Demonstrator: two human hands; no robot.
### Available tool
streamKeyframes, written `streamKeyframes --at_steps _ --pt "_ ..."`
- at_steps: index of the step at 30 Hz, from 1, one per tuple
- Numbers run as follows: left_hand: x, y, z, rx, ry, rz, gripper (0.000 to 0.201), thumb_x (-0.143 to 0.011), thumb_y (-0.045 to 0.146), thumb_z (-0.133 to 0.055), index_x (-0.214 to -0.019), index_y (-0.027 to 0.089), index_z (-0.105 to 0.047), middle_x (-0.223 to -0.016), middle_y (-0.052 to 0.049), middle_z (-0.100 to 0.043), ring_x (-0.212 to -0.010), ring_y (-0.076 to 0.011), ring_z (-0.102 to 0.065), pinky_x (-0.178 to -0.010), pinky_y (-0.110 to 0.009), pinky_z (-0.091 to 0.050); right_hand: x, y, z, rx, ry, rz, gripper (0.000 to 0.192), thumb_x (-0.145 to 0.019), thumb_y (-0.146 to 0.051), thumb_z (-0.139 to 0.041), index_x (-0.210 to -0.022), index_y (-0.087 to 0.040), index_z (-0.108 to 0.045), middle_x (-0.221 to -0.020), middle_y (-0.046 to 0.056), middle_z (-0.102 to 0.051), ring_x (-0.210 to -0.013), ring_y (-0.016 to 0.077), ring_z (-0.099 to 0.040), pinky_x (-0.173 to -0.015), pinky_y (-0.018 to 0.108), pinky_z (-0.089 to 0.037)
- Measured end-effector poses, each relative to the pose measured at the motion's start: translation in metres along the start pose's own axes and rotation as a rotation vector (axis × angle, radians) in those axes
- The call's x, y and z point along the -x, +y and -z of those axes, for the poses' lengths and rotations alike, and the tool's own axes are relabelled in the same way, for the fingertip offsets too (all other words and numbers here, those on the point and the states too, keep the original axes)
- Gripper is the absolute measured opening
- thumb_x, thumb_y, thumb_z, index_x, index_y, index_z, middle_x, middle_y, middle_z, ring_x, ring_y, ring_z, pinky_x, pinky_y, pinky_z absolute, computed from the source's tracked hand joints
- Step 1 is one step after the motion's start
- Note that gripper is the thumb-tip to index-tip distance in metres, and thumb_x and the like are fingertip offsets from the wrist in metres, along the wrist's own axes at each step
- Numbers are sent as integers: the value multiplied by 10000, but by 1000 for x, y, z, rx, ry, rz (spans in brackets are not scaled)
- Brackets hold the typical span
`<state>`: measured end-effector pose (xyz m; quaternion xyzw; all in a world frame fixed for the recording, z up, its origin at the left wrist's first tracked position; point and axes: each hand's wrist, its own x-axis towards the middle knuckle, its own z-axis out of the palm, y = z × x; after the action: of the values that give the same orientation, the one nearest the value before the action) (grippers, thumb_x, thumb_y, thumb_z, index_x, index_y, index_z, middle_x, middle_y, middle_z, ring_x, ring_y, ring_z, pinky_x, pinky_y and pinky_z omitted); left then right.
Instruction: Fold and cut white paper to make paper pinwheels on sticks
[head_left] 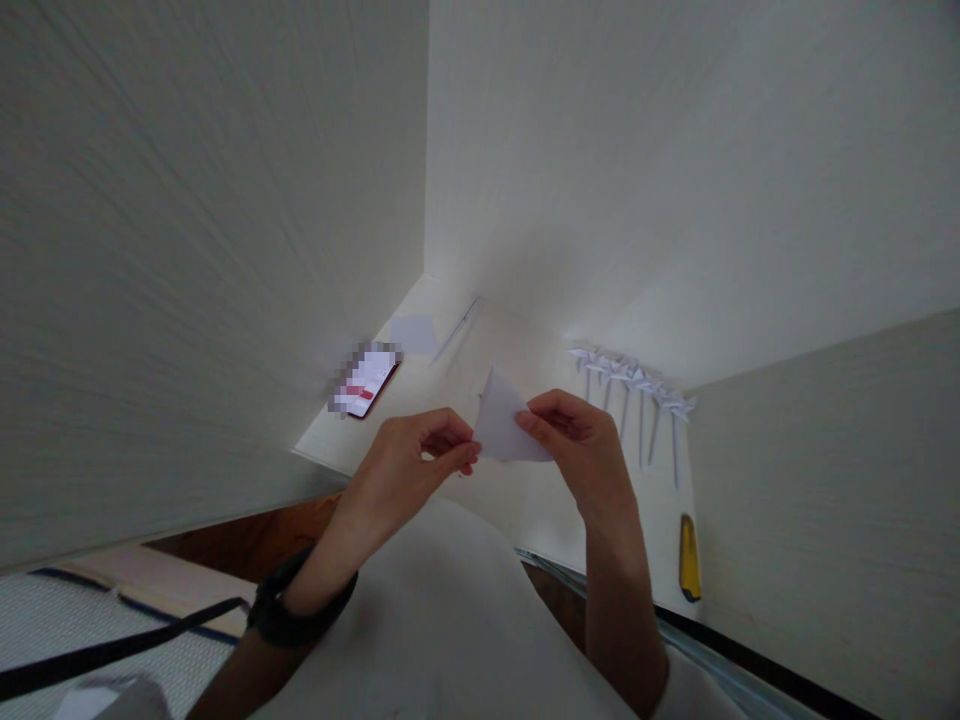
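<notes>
Pale panel walls boxed in a white desk [420, 330], seen from above. Both forearms rose from the bottom edge and met over the desk's near edge. The left hand [409, 455], a dark band at its wrist, curled its fingers inward and pinched the left corner of a folded white paper [501, 425] between thumb and fingertips. The right hand [581, 440] bent at the wrist and gripped the paper's right side, thumb in front. The paper hung in the air between them, above the desk. A phone [367, 382] lay to the left, a row of folded paper pinwheels [637, 385] to the right, and a yellow cutter [688, 558] near the right edge.
</notes>
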<state>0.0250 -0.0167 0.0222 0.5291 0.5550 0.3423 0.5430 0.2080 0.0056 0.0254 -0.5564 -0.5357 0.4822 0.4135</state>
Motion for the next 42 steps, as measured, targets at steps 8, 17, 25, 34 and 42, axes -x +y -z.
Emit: streamKeyframes --at_steps 8,17,25,34,42 --pt "0 4 1 -113 31 -33 110 -786 240 -644 -690 185 -636 -639 8 -699 -635 -154 -672 -636 -245 -489 1 2 -3 26 97 -18 121 -689 -305 -710 -640 -207 -658 -625 -19 -646 -609 144 -563 -606 278 -428" --pt "0 3 0 -165 53 -72 108 -796 242 -642 -704 185 -633 -642 12 -694 -633 -148 -666 -641 -242 -478 5 -9 -11 258 -21 27 148 -670 -253 -749 -773 -198 -658 -703 -24 -636 -685 152 -556 -624 259 -402" --pt "0 2 -1 -195 45 -87 103 -788 232 -645 -700 184 -621 -612 29 -678 -599 -130 -640 -600 -223 -463 2 -6 -4 251 -66 4 190 -756 -312 -661 -627 -174 -647 -586 -32 -544 -604 125 -473 -572 256 -326" --pt "-2 2 3 -183 48 -73 108 -787 235 -622 -694 180 -619 -622 17 -683 -612 -136 -658 -612 -229 -480 -1 -2 3 277 -118 63 211 -830 -308 -573 -691 -197 -687 -656 -21 -643 -629 128 -540 -591 247 -370" --pt "-3 2 6 -166 66 -70 115 -780 260 -625 -698 178 -627 -622 8 -688 -598 -139 -652 -605 -233 -492 0 -4 3 241 50 78 133 -741 -230 -649 -612 -200 -644 -592 -38 -621 -597 122 -534 -594 247 -391"
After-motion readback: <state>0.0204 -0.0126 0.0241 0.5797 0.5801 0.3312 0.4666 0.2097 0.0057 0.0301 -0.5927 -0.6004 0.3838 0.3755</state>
